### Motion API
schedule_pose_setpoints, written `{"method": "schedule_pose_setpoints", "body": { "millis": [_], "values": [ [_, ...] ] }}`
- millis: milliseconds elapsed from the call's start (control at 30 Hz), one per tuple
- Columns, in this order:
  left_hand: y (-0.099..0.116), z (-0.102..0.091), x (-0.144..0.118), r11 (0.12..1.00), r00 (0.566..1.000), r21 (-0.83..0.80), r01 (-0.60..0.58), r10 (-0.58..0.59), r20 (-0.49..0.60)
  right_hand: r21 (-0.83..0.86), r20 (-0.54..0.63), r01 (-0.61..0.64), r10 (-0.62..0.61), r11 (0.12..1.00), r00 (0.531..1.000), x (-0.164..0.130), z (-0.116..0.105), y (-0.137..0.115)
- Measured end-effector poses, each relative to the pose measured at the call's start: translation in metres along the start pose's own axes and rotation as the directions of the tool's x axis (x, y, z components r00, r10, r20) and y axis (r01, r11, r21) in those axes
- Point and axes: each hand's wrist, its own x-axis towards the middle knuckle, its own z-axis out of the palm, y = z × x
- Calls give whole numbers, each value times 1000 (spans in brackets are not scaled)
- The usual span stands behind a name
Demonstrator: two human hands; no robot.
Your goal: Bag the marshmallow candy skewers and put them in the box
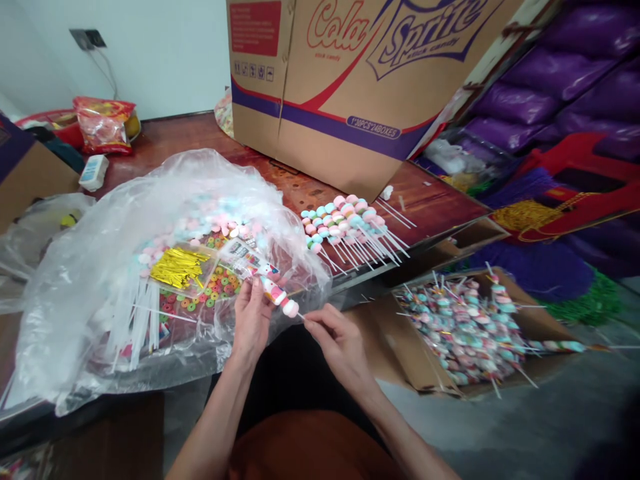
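I've got the left hand [251,313] gripping the skewer [280,299] in its sleeve, right hand [336,337] pinching the stick end; I'd keep it straight, slide gently.

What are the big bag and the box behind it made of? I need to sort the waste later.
The bag looks like thin clear plastic film: glossy, crinkled, with the sweets showing through it. The box looks like brown corrugated cardboard, matt, with printed red and purple lettering.
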Motion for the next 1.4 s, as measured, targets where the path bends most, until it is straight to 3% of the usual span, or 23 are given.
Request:
{"method": "schedule_pose_setpoints", "body": {
  "millis": [233, 533, 767, 900, 1067, 1200, 1300, 1400],
  "values": [
    [3, 2, 1, 1000, 1000, 25, 3, -2, -20, -210, -52, 278, -295, 937, 954, -1, 11, -2],
    [-2, 4, -2, 994, 1000, 108, 20, -22, 16, -325, -56, 302, -337, 896, 940, 3, 21, -3],
    [6, -4, 3, 997, 997, 40, 69, -70, 39, -169, -43, 276, -287, 946, 957, 4, 23, -9],
    [3, -3, 0, 995, 994, 42, 89, -92, 59, -68, -63, 193, -197, 979, 978, 6, 21, -10],
    [0, -2, -6, 981, 975, 93, 170, -181, 126, -22, -98, 188, -189, 982, 977, 18, 36, -10],
    [3, -8, -1, 977, 972, 94, 193, -203, 119, -5, -110, 162, -162, 987, 981, 15, 41, -12],
    [5, -11, 1, 978, 978, 71, 195, -200, 65, 41, -13, 24, -23, 999, 1000, 5, 34, -14],
    [6, -10, -3, 978, 977, 80, 193, -199, 76, 103, 159, -173, 155, 980, 975, -4, 27, -13]
  ]
}}
